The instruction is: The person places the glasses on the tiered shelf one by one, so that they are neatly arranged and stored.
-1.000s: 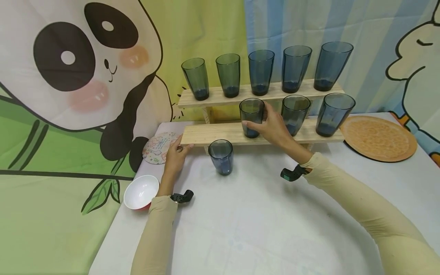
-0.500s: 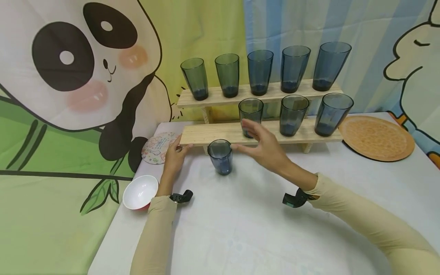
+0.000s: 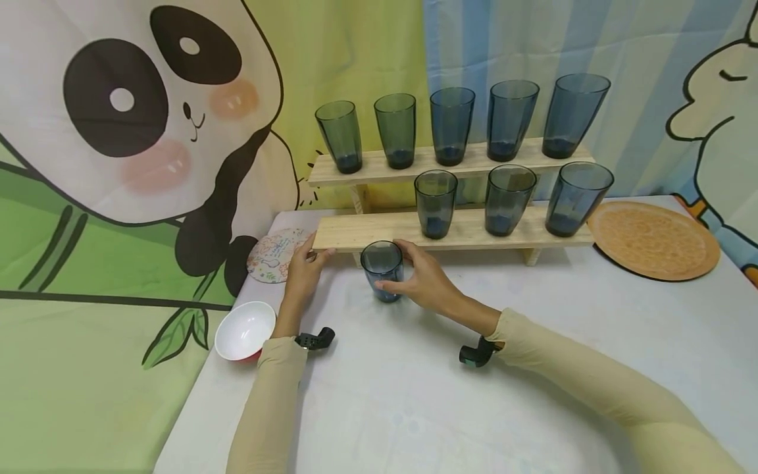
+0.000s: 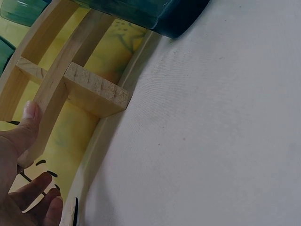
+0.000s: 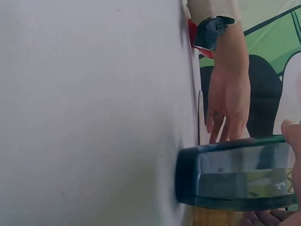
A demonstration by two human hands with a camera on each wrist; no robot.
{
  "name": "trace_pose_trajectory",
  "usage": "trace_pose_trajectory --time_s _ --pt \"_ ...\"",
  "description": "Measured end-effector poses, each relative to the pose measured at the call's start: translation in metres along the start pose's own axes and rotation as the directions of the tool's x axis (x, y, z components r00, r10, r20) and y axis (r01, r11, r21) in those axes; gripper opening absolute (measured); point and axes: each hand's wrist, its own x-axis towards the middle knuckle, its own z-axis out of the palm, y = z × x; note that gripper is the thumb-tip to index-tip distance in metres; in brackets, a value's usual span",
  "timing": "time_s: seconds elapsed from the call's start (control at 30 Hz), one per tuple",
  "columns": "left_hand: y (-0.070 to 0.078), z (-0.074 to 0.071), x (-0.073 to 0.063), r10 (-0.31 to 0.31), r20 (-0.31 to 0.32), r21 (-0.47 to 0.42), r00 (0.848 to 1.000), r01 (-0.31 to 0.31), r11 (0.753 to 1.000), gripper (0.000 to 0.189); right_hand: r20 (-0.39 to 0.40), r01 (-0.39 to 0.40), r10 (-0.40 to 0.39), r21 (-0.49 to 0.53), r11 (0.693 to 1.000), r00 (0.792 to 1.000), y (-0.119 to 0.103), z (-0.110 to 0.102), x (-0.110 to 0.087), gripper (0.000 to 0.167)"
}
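A blue-grey tinted drinking glass (image 3: 379, 262) stands upright on the white table in front of the lower wooden shelf (image 3: 367, 230). My right hand (image 3: 428, 282) grips its right side, thumb in front and fingers behind. In the right wrist view the glass (image 5: 230, 176) appears sideways, its thick base down at the cloth. At the shelf's left end, my left hand (image 3: 304, 275) holds the board, with the thumb (image 4: 29, 117) on its edge in the left wrist view. Three similar glasses stand along the middle and right of this board, the closest being a dark glass (image 3: 435, 207).
On the upper shelf (image 3: 320, 172) stands a row of several tinted glasses, including a green glass (image 3: 339, 135). A white bowl (image 3: 245, 329) sits at the table's left edge, near a floral round mat (image 3: 269, 260). A round tan board (image 3: 657, 240) lies at right.
My right hand has let go of the dark glass on the lower shelf, moved down and left, and taken hold of the glass on the table. My left hand stays at the shelf end.
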Motion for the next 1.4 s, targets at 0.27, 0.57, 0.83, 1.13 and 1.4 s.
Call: trace_pose_trajectory --time_s 0.27,0.57,0.83,1.13,1.4 --pt "-0.001 0.001 0.0 -0.005 0.007 -0.003 1.0 0.005 1.0 0.076 -0.007 0.042 -0.042 0.018 0.999 0.999 0.005 0.011 0.0 0.086" --pt "-0.001 -0.001 0.001 0.005 0.003 0.004 1.0 -0.005 1.0 0.077 -0.019 0.041 -0.04 0.033 0.999 0.999 0.004 0.012 0.001 0.084" --pt "-0.001 -0.001 0.0 -0.003 0.003 0.003 1.0 0.003 1.0 0.076 -0.022 0.038 -0.038 0.019 0.999 0.999 -0.002 0.011 0.002 0.083" --pt "-0.001 -0.001 0.0 -0.003 -0.001 -0.001 1.0 0.003 1.0 0.076 -0.028 0.066 -0.065 0.038 0.997 0.997 -0.028 0.0 0.013 0.084" --pt "-0.001 -0.001 0.0 -0.005 0.004 -0.002 1.0 0.005 1.0 0.077 -0.085 0.114 -0.112 0.022 0.993 0.99 -0.045 -0.01 0.041 0.078"
